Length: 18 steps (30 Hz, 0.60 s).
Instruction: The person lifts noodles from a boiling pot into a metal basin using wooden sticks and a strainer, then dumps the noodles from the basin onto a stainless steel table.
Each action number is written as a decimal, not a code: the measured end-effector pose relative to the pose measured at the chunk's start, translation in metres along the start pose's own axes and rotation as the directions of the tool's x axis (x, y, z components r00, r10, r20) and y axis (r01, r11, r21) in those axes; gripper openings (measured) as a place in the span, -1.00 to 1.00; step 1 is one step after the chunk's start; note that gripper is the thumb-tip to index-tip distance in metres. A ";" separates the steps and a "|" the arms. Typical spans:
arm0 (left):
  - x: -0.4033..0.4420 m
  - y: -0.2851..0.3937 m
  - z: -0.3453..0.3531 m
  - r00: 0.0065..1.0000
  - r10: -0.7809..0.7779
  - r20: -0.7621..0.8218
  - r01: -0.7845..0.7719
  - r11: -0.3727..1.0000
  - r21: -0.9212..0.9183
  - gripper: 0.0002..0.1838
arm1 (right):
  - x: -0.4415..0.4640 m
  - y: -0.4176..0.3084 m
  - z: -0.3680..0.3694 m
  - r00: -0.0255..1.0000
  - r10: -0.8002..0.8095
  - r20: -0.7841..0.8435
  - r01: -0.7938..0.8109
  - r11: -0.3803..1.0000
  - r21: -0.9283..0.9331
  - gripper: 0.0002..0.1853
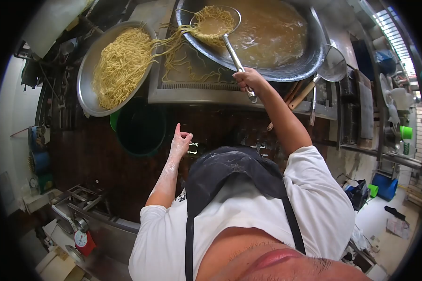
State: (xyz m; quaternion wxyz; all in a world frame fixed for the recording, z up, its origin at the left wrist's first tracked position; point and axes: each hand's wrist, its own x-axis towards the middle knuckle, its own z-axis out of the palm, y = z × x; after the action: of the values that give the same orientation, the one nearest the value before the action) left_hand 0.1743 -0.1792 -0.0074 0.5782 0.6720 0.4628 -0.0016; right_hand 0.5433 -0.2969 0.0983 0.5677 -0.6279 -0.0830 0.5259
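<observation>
My right hand (pixel 251 80) is wrapped around the metal handle of a round strainer (pixel 232 51). Its basket holds yellow noodles (pixel 214 19) over the near left part of a big wok (pixel 293 74) of cloudy, bubbling liquid. Strands trail from the strainer across the wok rim and the steel counter (pixel 183 97) to a wide metal bowl (pixel 86 77) heaped with noodles (pixel 122 68). Empty and dusted with flour, my left hand (pixel 182 138) hangs below the counter edge, index finger stretched out and the other fingers curled.
A second strainer (pixel 332 64) with a wooden handle leans on the wok's right rim, near a brush (pixel 312 112). On the floor below the bowl stands a dark green bucket (pixel 141 133). A red scale (pixel 83 241) sits low on the left; shelving (pixel 361 107) lines the right.
</observation>
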 end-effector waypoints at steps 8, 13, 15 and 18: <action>-0.011 -0.019 -0.016 1.000 0.019 0.008 -0.018 0.997 -0.070 -0.06 | -0.030 -0.026 0.108 0.979 -0.201 0.046 0.196 0.841 -0.504 -0.72; -0.013 0.013 -0.017 0.995 0.095 0.005 -0.094 0.994 -0.064 -0.08 | -0.008 -0.022 0.181 0.908 -0.412 0.082 0.278 0.443 -0.852 -0.67; -0.008 0.007 -0.016 0.990 0.138 -0.008 -0.138 0.990 -0.025 -0.09 | 0.014 -0.017 0.188 0.870 -0.470 0.148 0.322 0.317 -0.892 -0.69; -0.003 0.001 -0.012 0.996 0.083 -0.022 -0.084 0.994 -0.070 -0.07 | 0.026 -0.018 0.165 0.843 -0.534 0.073 0.284 0.324 -0.902 -0.73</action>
State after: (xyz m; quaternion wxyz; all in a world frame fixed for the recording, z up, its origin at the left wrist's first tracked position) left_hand 0.1672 -0.1718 -0.0010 0.5970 0.6697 0.4394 0.0453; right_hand 0.4388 -0.1697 0.1308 0.2720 -0.8440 -0.4333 0.1608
